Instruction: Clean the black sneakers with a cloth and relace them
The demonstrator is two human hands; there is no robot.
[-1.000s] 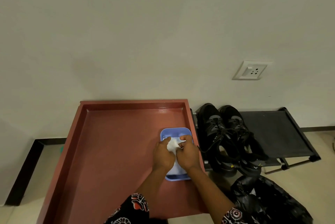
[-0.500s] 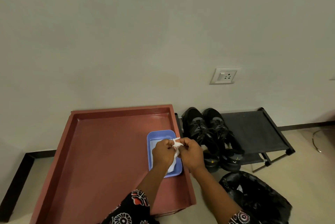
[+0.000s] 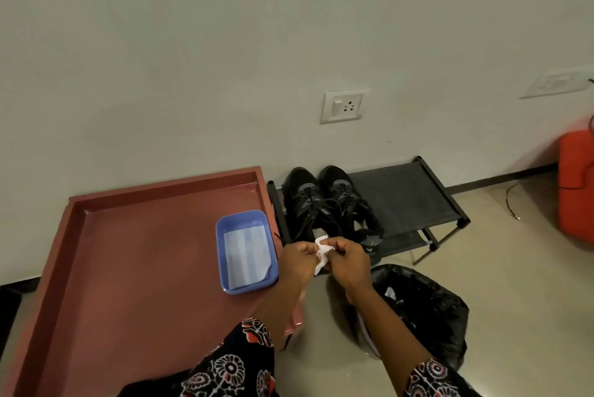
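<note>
A person's two hands work a small white cloth between them just in front of a pair of black sneakers, at the near edge of a low black shoe rack against the wall. The left hand and the right hand each pinch the cloth with curled fingers, the fabric bunched between them and seemingly being opened out.

The sneakers stand side by side on the left end of the rack, directly beyond the hands, toes pointing away toward the wall and heels toward the person, so their long axes run near to far. Their black laces are threaded, the loose ends trailing toward the heels. Both hands are about equally close; the left-hand shoe lies nearest the left hand.

Left of the hands, a blue plastic tub rests on a large red-brown tray and holds a flat pale sheet, apparently more wipes. Near right, an open black bin bag sits on the floor; a scrap of something white shows inside.

Wiping appears not yet begun; the next reach is judged short and straight ahead.
</note>
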